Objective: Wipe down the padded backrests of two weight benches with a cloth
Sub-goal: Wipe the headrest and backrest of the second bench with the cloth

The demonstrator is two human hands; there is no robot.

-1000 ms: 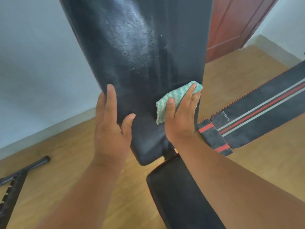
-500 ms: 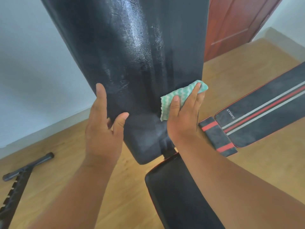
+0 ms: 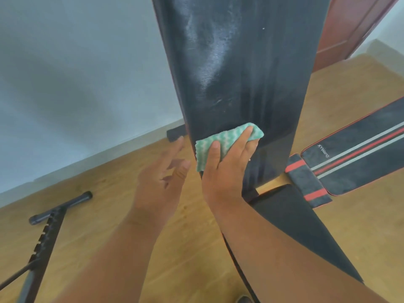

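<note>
A tall black padded backrest (image 3: 236,68) stands nearly upright in front of me, shiny with damp streaks. My right hand (image 3: 225,171) presses a green-and-white wavy-patterned cloth (image 3: 227,141) flat against the backrest's lower left part. Just left of the pad, my left hand (image 3: 161,180) hovers off it with fingers spread, holding nothing. The black seat pad (image 3: 290,232) of this bench slopes down under my right forearm. A second bench's backrest (image 3: 358,154), black with red and grey stripes, lies at the right.
Wooden floor (image 3: 109,215) runs below, meeting a pale wall (image 3: 76,84) at the left. A black metal bench frame with a notched bar (image 3: 46,232) lies on the floor at the lower left. A red-brown door (image 3: 349,25) is at the upper right.
My left hand has let go of the backrest's left edge and pulled away. My right hand with the cloth has slid from the pad's right side to its left side.
</note>
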